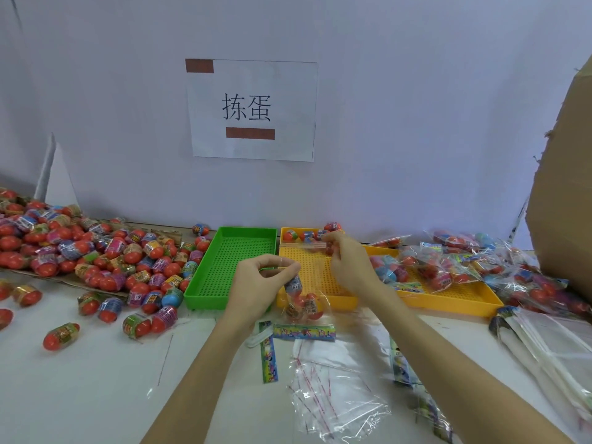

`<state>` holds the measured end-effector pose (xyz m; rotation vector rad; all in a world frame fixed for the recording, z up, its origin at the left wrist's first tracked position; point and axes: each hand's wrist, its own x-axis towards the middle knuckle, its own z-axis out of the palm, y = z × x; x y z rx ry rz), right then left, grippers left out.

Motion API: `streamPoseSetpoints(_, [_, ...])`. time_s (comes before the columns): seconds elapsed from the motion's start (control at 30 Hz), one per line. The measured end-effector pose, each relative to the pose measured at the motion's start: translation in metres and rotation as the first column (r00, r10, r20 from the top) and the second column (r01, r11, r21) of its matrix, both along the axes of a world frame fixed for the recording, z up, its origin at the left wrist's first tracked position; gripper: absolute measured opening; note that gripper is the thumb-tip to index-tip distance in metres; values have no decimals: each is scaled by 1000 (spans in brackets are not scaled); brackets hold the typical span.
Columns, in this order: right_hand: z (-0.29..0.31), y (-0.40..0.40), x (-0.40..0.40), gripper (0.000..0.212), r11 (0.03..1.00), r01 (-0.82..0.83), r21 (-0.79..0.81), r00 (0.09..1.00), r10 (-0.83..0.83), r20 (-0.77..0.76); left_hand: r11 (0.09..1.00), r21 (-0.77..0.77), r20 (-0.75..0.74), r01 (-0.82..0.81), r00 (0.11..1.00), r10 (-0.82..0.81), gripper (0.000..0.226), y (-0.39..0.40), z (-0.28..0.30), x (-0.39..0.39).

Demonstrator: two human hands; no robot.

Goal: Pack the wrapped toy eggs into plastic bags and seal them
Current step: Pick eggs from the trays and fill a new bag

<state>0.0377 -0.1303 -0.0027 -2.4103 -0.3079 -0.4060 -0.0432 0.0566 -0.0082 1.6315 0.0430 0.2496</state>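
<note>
My left hand (pixel 261 285) pinches the top of a clear plastic bag (pixel 304 302) that hangs in front of the trays with about three wrapped toy eggs in it. My right hand (pixel 347 262) pinches the bag's other upper corner, and a thin clear strip (pixel 302 246) stretches left from its fingers. A big heap of loose wrapped eggs (pixel 96 254), red with coloured wrappers, lies on the left. Empty clear bags (pixel 333 386) lie on the white table below my hands, with printed card labels (pixel 302 332) beside them.
A green perforated tray (pixel 224 267) stands beside two yellow trays (pixel 448 299). Packed bags of eggs (pixel 464 261) pile up on the right. A few eggs (pixel 306 235) sit at the back of the near yellow tray. A cardboard box (pixel 563 187) rises far right; bag stacks (pixel 551 344) lie below it.
</note>
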Motion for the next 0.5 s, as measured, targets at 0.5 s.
streamPoseSetpoints(0.5, [-9, 9, 45, 42, 947, 38, -319, 999, -24, 45, 998, 59, 37, 25, 999, -28, 10, 5, -2, 3])
